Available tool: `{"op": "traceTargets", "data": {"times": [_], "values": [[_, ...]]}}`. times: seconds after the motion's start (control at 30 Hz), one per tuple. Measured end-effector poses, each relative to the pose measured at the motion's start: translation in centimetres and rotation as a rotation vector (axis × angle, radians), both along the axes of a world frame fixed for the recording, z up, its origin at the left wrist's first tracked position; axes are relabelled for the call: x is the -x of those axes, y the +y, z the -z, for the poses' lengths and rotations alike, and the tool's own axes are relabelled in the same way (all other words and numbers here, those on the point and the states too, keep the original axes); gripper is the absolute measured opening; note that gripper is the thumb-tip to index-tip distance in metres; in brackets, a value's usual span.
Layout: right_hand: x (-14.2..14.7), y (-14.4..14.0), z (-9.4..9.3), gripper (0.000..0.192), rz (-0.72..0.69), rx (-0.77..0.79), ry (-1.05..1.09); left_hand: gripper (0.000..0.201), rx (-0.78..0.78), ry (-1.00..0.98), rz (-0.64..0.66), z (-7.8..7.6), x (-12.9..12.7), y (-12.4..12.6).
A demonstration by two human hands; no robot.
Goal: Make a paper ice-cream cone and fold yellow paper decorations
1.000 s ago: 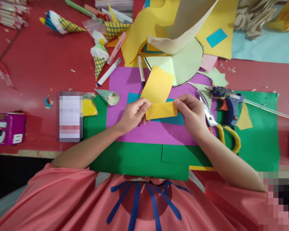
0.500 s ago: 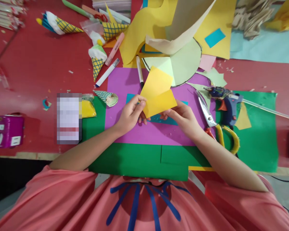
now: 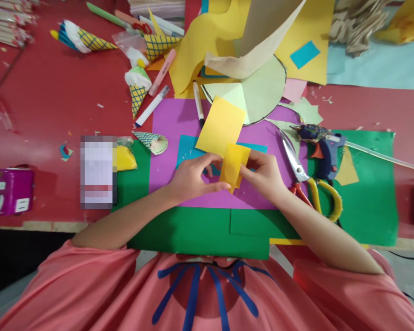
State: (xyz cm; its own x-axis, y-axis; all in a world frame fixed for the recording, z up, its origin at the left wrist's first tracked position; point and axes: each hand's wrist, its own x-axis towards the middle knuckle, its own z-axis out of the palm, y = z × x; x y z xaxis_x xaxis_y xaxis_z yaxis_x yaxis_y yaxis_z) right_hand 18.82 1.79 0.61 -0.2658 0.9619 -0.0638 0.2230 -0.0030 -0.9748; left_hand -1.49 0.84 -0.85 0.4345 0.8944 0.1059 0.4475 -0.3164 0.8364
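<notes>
Pinched in my right hand (image 3: 264,177) is a small yellow paper piece (image 3: 232,165), bent or folded over and standing on edge above the purple sheet (image 3: 165,179). My left hand (image 3: 195,179) is at its left side, thumb and fingers spread apart, the tips at or close to the paper's edge; whether they touch is hard to tell. Another yellow paper rectangle (image 3: 222,124) lies flat just beyond, over blue paper (image 3: 186,149) and a pale green paper circle (image 3: 264,92) with a dark outline.
To the right lie scissors (image 3: 293,156) with yellow handles, an orange-handled tool (image 3: 301,193) and a blue glue gun (image 3: 331,154). Small paper cones (image 3: 152,141), markers (image 3: 152,106) and a yellow packet (image 3: 126,155) are on the left. Green paper (image 3: 193,232) spans the front edge.
The two yellow pieces have come apart: one now lies flat on the sheets. The other is turned upright and bent in my right hand, while my left hand has loosened and spread.
</notes>
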Motion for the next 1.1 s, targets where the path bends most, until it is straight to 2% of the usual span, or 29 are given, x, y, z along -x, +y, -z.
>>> {"op": "traceTargets", "data": {"times": [0.1, 0.17, 0.27, 0.33, 0.43, 0.57, 0.67, 0.73, 0.87, 0.9, 1.1], "values": [[0.1, -0.4, -0.1, 0.026, 0.002, -0.142, -0.225, 0.074, -0.015, -0.006, -0.005, -0.2, -0.2, -0.3], [0.2, -0.5, -0.1, 0.028, -0.030, -0.208, -0.279, 0.079, 0.013, 0.021, -0.021, -0.4, -0.6, -0.5], [0.3, -0.5, 0.0, 0.028, -0.127, -0.227, -0.276, 0.067, 0.038, 0.065, -0.042, -0.6, -1.0, -0.7], [0.2, -0.4, 0.1, 0.028, -0.166, -0.202, -0.245, 0.050, 0.065, 0.033, -0.042, -0.6, -1.1, -0.7], [0.0, -0.1, 0.2, 0.023, -0.126, -0.090, -0.163, 0.030, 0.249, -0.091, -0.050, -0.4, -0.9, -0.4], [-0.1, 0.1, 0.4, 0.023, -0.024, 0.076, 0.110, 0.031, 0.515, -0.275, -0.149, -0.2, -0.6, 0.4], [0.0, -0.1, 0.4, 0.044, 0.016, 0.094, 0.203, 0.032, 0.591, -0.432, -0.175, 0.1, -0.6, 1.0], [-0.1, -0.2, 0.4, 0.053, 0.028, 0.008, 0.127, 0.032, 0.617, -0.512, -0.185, 0.5, -0.6, 1.3], [-0.4, -0.3, 0.5, 0.030, -0.097, -0.249, -0.108, 0.031, 0.645, -0.574, -0.229, 1.3, -0.5, 1.5], [-0.5, -0.3, 0.4, 0.030, -0.126, -0.279, -0.140, 0.031, 0.645, -0.579, -0.240, 1.5, -0.4, 1.5], [-0.8, 0.2, 0.0, 0.048, -0.155, -0.196, -0.051, 0.029, 0.570, -0.596, -0.286, 1.7, -0.3, 1.7]]}}
